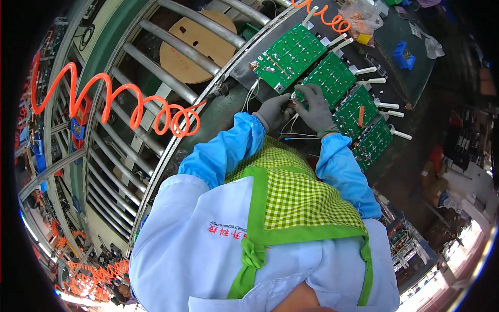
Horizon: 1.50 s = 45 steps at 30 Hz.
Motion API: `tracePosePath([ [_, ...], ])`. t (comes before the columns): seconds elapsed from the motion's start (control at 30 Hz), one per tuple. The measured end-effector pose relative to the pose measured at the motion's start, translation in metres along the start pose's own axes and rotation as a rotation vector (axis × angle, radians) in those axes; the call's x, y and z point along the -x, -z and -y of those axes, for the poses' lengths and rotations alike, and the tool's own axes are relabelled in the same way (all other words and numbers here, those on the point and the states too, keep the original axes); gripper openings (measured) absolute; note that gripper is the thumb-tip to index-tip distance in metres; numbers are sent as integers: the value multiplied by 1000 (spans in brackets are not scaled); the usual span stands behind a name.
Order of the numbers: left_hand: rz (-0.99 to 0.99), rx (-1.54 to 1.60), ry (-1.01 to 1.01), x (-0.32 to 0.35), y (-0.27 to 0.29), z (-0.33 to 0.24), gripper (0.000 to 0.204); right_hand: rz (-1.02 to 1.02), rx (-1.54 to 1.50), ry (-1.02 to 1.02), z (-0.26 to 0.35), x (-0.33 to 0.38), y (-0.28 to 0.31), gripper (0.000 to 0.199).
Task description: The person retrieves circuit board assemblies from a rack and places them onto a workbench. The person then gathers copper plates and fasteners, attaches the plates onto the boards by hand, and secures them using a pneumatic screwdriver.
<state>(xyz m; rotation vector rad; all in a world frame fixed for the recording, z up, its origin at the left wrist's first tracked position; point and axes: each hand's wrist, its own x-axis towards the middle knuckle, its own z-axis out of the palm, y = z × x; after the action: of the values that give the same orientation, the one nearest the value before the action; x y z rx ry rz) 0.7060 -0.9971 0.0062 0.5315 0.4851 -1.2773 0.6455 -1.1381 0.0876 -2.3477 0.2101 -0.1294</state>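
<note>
Several green circuit boards lie in a slanting row on the dark bench. My grey-gloved left hand [274, 111] and right hand [315, 110] meet at the near-left corner of the second circuit board [337, 70]. The fingers of both are bent and closed together, and whatever is between them is too small to make out. Thin white wires [294, 120] hang below my fingers. Left of my hands lies the first circuit board [289, 50], with white leads [253, 89] at its corner. Beside my right wrist is a third circuit board [353, 115] carrying a brown strip, then another board [372, 144].
White plastic strips [366, 70] stick out past the boards' far edges. An orange coiled hose [150, 101] ends in a dark nozzle [220, 90] at the bench edge. Metal rollers [166, 86] run along the left, over a round brown disc [179, 62]. A blue bin [403, 55] stands at the far right.
</note>
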Motion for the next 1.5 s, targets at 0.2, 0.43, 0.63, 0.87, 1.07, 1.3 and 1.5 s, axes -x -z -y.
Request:
tracePosePath([
  [0.2, -2, -21, -4, -1, -1, 1, 28, 15, 74, 73, -15, 8, -1, 27],
  [0.43, -2, 13, 0, -1, 3, -2, 29, -17, 173, 68, -10, 8, -7, 25],
  [0.63, 22, -191, -121, -3, -3, -1, 26, -159, 136, 31, -5, 9, -8, 16],
  [0.87, 136, -1276, -593, 32, 18, -4, 21, -339, 159, 16, -6, 57, 44, 15],
  [1.07, -194, -408, -191, 87, 18, 19, 29, -253, 535, -378, -75, 88, 128, 34],
  [1.3, 109, -483, 4, 80, -33, 73, 33, 47, 887, -428, -115, 54, 114, 26],
  [1.5, 167, -321, -73, 42, -30, 112, 24, 67, 933, -305, -91, 58, 129, 22],
])
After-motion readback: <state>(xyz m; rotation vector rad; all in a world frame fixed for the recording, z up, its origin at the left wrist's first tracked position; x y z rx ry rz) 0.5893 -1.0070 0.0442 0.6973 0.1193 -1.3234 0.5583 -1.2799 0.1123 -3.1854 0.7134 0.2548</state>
